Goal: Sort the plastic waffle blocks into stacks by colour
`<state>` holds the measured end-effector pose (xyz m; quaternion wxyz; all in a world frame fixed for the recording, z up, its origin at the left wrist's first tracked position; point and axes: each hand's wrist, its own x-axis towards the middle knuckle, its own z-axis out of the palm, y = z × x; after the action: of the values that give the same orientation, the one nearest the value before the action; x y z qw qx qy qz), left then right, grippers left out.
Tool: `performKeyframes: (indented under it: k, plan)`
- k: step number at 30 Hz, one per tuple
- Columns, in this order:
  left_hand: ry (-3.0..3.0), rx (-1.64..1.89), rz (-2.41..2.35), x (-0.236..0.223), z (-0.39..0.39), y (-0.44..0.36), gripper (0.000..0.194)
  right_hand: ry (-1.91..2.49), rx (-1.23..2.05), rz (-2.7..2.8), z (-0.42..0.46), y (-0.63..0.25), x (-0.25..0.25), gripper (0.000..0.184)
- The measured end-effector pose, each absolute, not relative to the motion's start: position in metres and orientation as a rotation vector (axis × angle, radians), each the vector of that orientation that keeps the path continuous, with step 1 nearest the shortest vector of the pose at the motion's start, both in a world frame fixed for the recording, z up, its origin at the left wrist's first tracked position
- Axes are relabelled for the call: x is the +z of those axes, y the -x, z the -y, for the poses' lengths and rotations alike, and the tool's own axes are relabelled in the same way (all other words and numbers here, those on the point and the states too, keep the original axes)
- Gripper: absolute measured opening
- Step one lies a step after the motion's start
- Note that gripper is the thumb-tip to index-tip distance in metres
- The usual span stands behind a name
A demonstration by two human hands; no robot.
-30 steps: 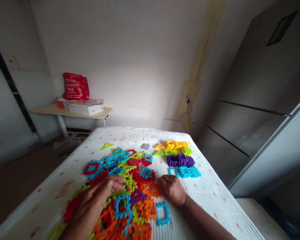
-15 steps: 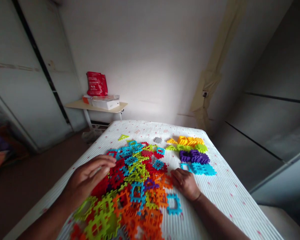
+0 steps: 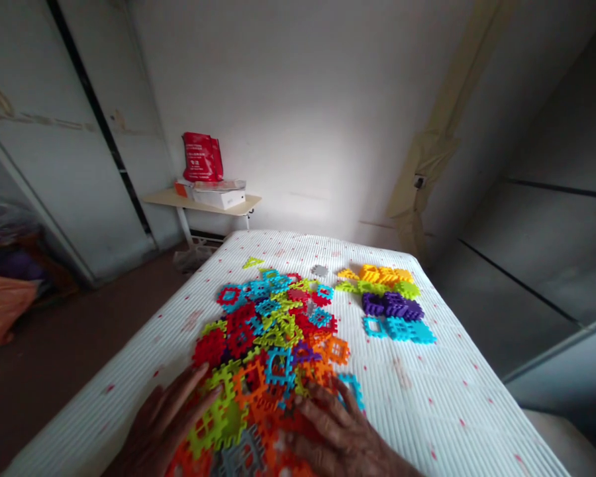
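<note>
A heap of flat, notched plastic building pieces (image 3: 278, 331) in several colours lies across the middle of the covered surface. My left hand (image 3: 166, 424) is at the heap's near left edge, fingers extended beside green pieces (image 3: 211, 424). My right hand (image 3: 335, 427) rests with spread fingers over orange pieces (image 3: 271, 417) at the near right side. Partly hidden behind its fingertips is a blue square frame (image 3: 355, 391). A grey window piece (image 3: 243, 457) lies between the hands. Neither hand visibly grips a piece.
Sorted rows stand at the right: yellow (image 3: 385, 274), green (image 3: 375, 287), purple (image 3: 392, 305) and blue (image 3: 402, 329). A grey piece (image 3: 320, 270) and green triangle (image 3: 253, 262) lie apart at the back. A side table (image 3: 163, 197) holds a red bag (image 3: 202, 158) and boxes.
The view has swung left. My left hand lifted off the heap, then came down at its near left edge. My right hand moved nearer and spread over the orange pieces.
</note>
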<state>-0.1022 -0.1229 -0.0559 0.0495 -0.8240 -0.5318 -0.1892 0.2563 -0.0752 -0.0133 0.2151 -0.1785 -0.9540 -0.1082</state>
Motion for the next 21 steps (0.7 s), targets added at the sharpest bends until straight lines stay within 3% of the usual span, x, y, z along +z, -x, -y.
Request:
performKeyframes:
  k: [3, 10, 14, 21]
  plan:
    - [2.496, -0.666, 1.611, -0.051, 0.111, 0.082, 0.099, 0.482, -0.339, 2.642, 0.070, -0.251, -0.018, 0.044]
    - [2.559, -0.741, 1.542, -0.042, 0.091, 0.074, 0.088, 0.557, -0.192, 2.699, 0.041, -0.244, -0.018, 0.068]
    - [2.543, -0.956, 1.635, -0.041, 0.090, 0.076, 0.066, 0.578, -0.187, 2.698, 0.038, -0.243, -0.019, 0.064]
    - [2.503, -1.034, 1.644, -0.040, 0.092, 0.080, 0.060, 0.576, -0.237, 2.554, 0.043, -0.247, -0.017, 0.060]
